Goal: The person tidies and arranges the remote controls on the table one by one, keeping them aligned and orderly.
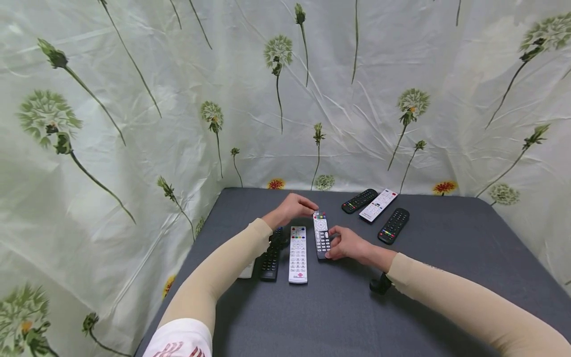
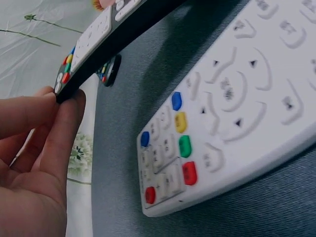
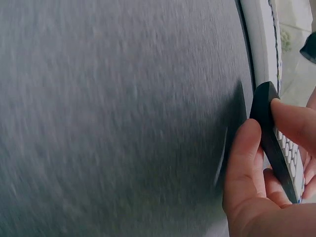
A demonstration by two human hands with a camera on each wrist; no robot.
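Observation:
In the head view, a dark remote control [image 1: 321, 237] with white button panels is held between both hands near the middle of the table. My left hand [image 1: 292, 208] pinches its far end, thumb and fingertips at the corner with the coloured buttons. Toward its near end, my right hand [image 1: 349, 244] grips the right edge between thumb and fingers. The left wrist view shows this remote raised at a slant above the cloth. Just left of it lies a white remote control [image 1: 298, 255] with coloured buttons, buttons up.
Left of the white remote lie a black remote [image 1: 269, 262] and a pale one [image 1: 247, 270], both partly behind the left forearm. At the back right are a black remote [image 1: 359, 201], a white one [image 1: 378, 205] and another black one [image 1: 394, 225]. A flower-patterned curtain [image 1: 250, 89] hangs behind the grey table [image 1: 339, 317].

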